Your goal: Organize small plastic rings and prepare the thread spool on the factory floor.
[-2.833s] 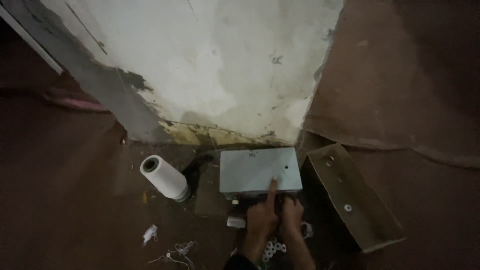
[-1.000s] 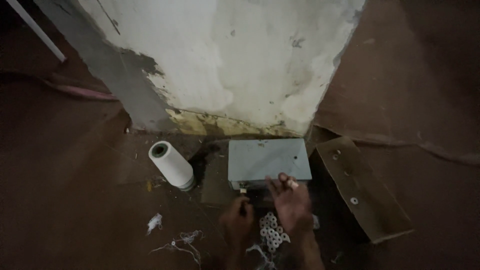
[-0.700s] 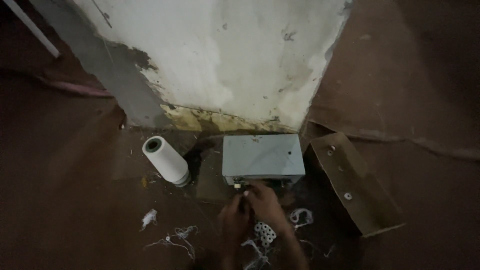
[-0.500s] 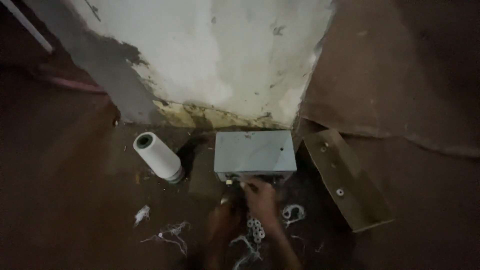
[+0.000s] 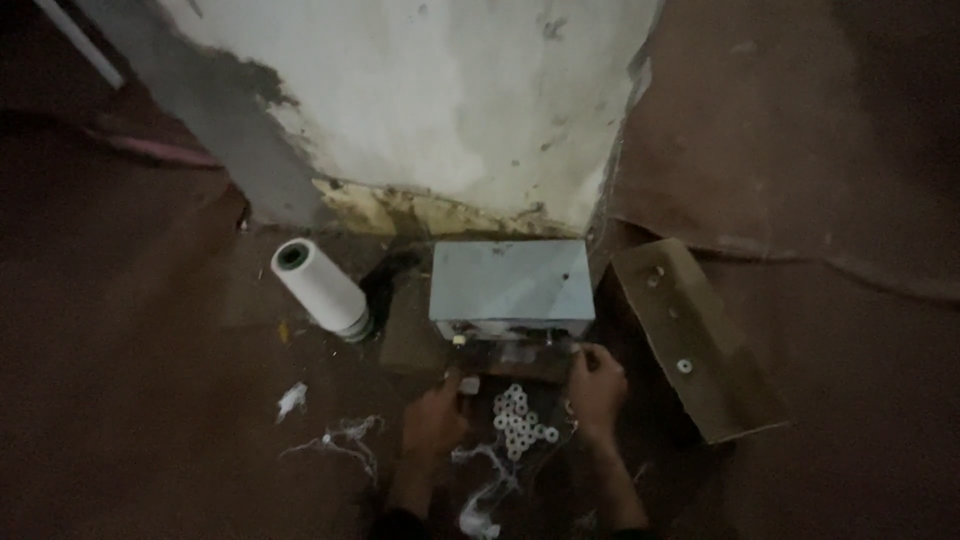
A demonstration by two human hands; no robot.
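Low in the middle of the frame, both hands work on the floor (image 5: 150, 400) just in front of a small grey-blue metal box (image 5: 511, 280) that sits against the foot of a stained white wall (image 5: 450, 100). The left hand (image 5: 435, 420) lies just left of centre, its fingers (image 5: 458, 385) curled near a small pale piece (image 5: 468, 384) below the box's front edge — whether they actually pinch it cannot be told in the dim light. The right hand (image 5: 597, 388) is a little higher and to the right, its fingers (image 5: 585, 352) bent and reaching up to the box's lower right corner; how tightly they close, or whether they hold anything, cannot be made out.

Between the two hands lies a cluster of small white rings (image 5: 518, 422), packed together on the floor, with a tangle of white thread (image 5: 480, 480) trailing below toward the bottom edge.

To the left of the box, a white thread spool (image 5: 320, 288) lies tipped on its side. More thread scraps (image 5: 335, 440) and a white shred (image 5: 291, 400) sit in the lower left. To the right of the box — just beside the right hand — is a brown cardboard piece (image 5: 700, 340) with a few small round bits on it.
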